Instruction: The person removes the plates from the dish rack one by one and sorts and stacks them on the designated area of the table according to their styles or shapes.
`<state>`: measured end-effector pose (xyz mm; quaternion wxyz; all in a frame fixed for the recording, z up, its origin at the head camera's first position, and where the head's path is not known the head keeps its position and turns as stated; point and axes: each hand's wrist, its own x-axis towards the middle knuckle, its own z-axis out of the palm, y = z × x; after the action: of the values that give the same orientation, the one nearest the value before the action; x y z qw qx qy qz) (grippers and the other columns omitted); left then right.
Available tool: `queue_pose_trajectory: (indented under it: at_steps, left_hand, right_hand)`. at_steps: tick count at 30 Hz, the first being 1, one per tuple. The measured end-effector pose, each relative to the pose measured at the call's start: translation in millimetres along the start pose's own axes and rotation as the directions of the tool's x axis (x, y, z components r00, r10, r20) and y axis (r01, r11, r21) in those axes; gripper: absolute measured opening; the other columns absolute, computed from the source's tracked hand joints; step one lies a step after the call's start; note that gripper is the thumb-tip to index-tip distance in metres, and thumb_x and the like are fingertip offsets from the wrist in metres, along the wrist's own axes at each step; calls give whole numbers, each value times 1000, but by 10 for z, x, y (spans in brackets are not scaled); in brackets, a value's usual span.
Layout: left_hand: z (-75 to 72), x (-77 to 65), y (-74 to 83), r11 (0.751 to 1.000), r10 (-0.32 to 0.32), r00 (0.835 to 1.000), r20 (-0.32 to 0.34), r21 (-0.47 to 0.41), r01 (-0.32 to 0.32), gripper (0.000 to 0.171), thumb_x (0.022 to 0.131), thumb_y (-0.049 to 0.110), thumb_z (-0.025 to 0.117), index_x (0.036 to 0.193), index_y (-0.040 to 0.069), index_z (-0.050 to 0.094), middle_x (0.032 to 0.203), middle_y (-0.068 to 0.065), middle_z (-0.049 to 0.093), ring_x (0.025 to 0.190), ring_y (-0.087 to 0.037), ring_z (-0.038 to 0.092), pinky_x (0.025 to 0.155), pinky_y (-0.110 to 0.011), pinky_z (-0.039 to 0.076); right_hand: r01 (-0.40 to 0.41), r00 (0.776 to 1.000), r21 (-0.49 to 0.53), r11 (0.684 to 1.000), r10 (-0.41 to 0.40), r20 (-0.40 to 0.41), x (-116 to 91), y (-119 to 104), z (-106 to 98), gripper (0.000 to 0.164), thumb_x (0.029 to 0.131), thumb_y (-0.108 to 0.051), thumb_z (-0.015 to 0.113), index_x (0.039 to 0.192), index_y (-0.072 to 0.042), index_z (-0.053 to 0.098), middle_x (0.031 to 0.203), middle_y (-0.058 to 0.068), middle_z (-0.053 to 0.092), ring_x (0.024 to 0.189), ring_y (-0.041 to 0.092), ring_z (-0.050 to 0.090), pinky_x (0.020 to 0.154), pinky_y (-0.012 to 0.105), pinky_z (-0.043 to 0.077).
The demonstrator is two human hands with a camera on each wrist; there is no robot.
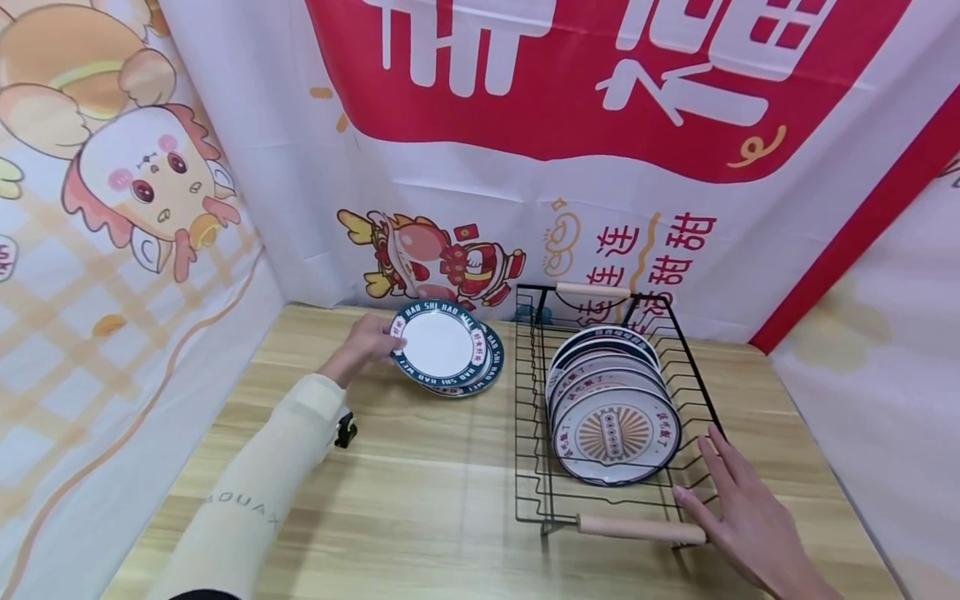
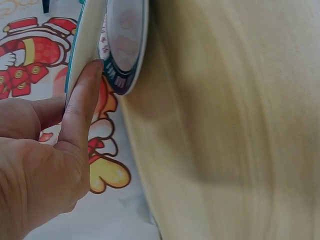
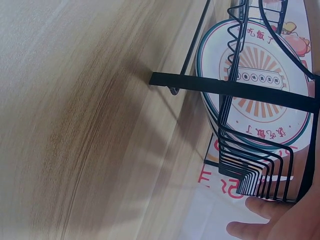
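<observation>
Head view: our left hand [image 1: 367, 342] is pinching a teal-rimmed plate [image 1: 438, 346] at its 9 o'clock edge, and a matching plate [image 1: 492, 360] is peeking out below, around 4 o'clock. The held one is sitting between 9 and 10 o'clock from the wire rack [image 1: 547, 522], above the tabletop [image 1: 420, 500]. Our right hand [image 1: 753, 512] isn't clutching anything; its spread fingers are touching the rack's rim at 4 o'clock, near a pale wooden handle [image 1: 641, 529]. Inside, round printed plates [image 1: 611, 437] are leaning in an overlapping row. IMO we're doing best by pinching that rim firmly, since the shiny surface is looking slippery, and by steadying the rack lightly.

Left wrist view: we're seeing the held plate edge-on toward 12 o'clock, its pale underside showing and a finger stretching along it for support. Smooth wood grain is filling 3 o'clock.

Right wrist view: thin black wires are bending into waves and squared loops, and an orange sunburst plate [image 3: 260, 62] is showing at 2 o'clock. We're not managing to tell ceramic from melamine, tbh.
</observation>
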<state>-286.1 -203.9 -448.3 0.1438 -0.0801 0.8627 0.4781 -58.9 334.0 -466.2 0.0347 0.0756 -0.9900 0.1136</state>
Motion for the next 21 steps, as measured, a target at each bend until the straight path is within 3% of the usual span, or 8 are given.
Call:
queue_pose_trajectory:
  at_steps: [5, 10, 18, 21]
  left_hand:
    - [44, 57, -90, 997, -46, 999, 15, -56, 47, 28, 101, 3, 66, 123, -14, 64, 91, -16, 72, 68, -15, 67, 90, -45, 63]
    - [90, 75, -99, 995, -88, 996, 24, -51, 90, 29, 102, 3, 66, 126, -14, 63, 95, -18, 70, 72, -19, 68, 93, -47, 62]
    - [202, 149, -103, 995, -93, 996, -10, 44, 94, 24, 102, 6, 69, 120, -10, 67, 94, -17, 69, 71, -20, 67, 87, -44, 63]
    - [230, 158, -109, 993, -45, 998, -36, 111, 49, 20, 101, 8, 70, 113, -9, 67, 91, -16, 68, 70, -20, 65, 78, -38, 63]
  right_hand:
    - [-1, 1000, -3, 1000, 1, -1, -2, -12, -1, 90, 100, -56, 66, 161, 4, 36, 171, 24, 24, 143, 55, 40, 88, 75, 51]
    - [-1, 1000, -6, 1000, 1, 5, 11, -10, 1, 91, 100, -56, 65, 161, 4, 35, 172, 23, 23, 143, 54, 39, 88, 75, 51]
    - [-3, 1000, -6, 1000, 3, 1, 11, -25, -4, 91, 100, -56, 65, 160, 5, 36, 171, 24, 24, 143, 54, 39, 88, 75, 51]
    - [-3, 1000, -7, 1000, 3, 5, 15, -24, -10, 91, 100, -55, 65, 161, 5, 35, 171, 25, 23, 143, 55, 39, 88, 75, 51]
